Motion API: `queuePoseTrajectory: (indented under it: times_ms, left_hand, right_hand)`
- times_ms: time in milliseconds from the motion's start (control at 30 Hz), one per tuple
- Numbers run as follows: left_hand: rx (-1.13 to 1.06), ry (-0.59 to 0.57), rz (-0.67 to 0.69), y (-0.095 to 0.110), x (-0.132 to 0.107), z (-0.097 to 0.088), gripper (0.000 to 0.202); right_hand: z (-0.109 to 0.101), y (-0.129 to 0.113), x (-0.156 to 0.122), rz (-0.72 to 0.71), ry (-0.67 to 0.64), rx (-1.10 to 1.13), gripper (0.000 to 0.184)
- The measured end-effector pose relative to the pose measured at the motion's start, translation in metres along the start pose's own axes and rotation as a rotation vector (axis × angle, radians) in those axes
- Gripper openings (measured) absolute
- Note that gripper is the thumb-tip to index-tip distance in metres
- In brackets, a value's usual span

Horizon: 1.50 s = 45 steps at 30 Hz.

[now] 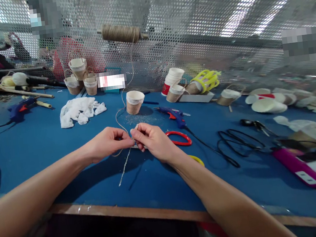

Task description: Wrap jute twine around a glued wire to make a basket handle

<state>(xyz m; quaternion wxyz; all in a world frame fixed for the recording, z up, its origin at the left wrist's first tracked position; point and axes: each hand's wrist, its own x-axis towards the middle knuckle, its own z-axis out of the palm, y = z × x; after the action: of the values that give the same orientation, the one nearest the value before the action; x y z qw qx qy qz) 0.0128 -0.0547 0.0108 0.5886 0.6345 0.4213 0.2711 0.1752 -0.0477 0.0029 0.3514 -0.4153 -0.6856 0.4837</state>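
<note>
Fingers of the left hand point(107, 142) and right hand point(155, 141) pinch a thin strand point(124, 168) at frame centre, near string point(132, 66); the step appears to be joining these, likely requiring a steady pinch next. Handled cups point(78, 70), upper left, and one cup point(134, 106), just above centre, show white linings; further contents cannot be told.

Two glue guns point(179, 117), perhaps six pots point(134, 104)
</note>
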Motion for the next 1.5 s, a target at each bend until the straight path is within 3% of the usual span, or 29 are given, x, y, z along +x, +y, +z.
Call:
queuePoseTrajectory:
  times_ms: [233,567,900,1100,1267,1500]
  left_hand:
    - [-0.122,-0.055,-0.005,0.0026,-0.0026,-0.0009,0.022]
    - [0.123,0.036,0.065,-0.0056,0.0024,0.001,0.024]
    - [-0.054,-0.054,-0.008,-0.0016,-0.0012,0.0013,0.022]
    - [0.097,0.008,-0.002,-0.0008,-0.0015,0.0006,0.023]
    - [0.093,0.012,0.003,-0.002,-0.0006,0.0019,0.025]
    - [-0.1,-0.067,-0.018,0.0017,-0.0024,0.0006,0.022]
  right_hand:
    - [0.0009,-0.0024,-0.0012,0.022,-0.079,0.246,0.026]
    - [0.0023,-0.001,-0.001,0.047,0.015,0.086,0.029]
    - [-0.0029,0.0023,0.0018,0.081,-0.1,0.321,0.029]
    - [-0.0012,0.0036,0.0011,0.056,-0.008,0.178,0.032]
    - [0.0013,0.0024,0.0,0.041,0.029,0.074,0.031]
    - [-0.0018,-0.0001,0.0002,0.065,-0.153,0.287,0.027]
